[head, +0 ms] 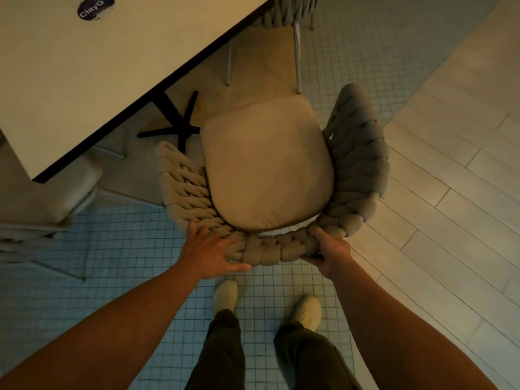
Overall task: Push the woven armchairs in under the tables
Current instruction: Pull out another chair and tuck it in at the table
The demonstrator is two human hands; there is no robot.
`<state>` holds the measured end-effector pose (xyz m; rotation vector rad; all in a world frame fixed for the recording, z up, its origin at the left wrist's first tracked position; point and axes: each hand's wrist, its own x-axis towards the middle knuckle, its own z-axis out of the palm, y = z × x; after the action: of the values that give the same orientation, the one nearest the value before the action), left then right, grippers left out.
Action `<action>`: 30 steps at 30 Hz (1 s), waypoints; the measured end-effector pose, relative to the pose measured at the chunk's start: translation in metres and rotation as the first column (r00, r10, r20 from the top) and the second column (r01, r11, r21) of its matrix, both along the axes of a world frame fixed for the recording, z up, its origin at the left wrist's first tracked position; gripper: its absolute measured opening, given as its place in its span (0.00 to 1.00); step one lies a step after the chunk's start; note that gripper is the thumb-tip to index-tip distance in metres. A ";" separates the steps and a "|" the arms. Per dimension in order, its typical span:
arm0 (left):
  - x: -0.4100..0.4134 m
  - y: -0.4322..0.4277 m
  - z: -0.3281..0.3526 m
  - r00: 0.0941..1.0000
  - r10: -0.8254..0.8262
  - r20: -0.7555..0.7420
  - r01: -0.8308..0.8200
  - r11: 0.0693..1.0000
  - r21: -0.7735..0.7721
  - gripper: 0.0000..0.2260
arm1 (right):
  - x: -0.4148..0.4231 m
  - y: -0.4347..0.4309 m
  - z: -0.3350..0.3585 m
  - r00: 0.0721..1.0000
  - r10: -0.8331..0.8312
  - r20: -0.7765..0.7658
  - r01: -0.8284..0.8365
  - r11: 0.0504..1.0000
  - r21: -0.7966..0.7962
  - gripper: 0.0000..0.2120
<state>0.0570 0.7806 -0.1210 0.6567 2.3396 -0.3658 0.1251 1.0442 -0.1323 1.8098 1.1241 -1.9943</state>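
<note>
A woven armchair (357, 164) with a beige seat cushion (267, 164) stands on the tiled floor in front of me, its seat facing the pale table (84, 68) at the upper left. The chair sits clear of the table edge, beside the table's black cross base (176, 128). My left hand (211, 253) rests on the left part of the woven backrest, fingers spread and fairly straight. My right hand (327, 256) grips the right part of the backrest, thumb on top and fingers curled underneath.
A second woven armchair (281, 15) is tucked at the table's far side, its metal legs showing. Another chair (42, 209) stands at the left edge near the table corner. My feet (225, 295) are just behind the chair. Wooden plank flooring runs along the right.
</note>
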 end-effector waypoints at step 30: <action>0.016 0.009 -0.045 -0.436 0.397 0.808 -0.614 -0.787 0.056 0.18 | -0.022 0.046 0.000 -0.463 0.606 0.647 -0.439 -0.791 0.426 0.17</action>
<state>0.0732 0.7891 -0.1656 -1.4154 1.3868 1.8316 0.1029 1.0905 -0.1328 -0.4135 2.4643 -0.0420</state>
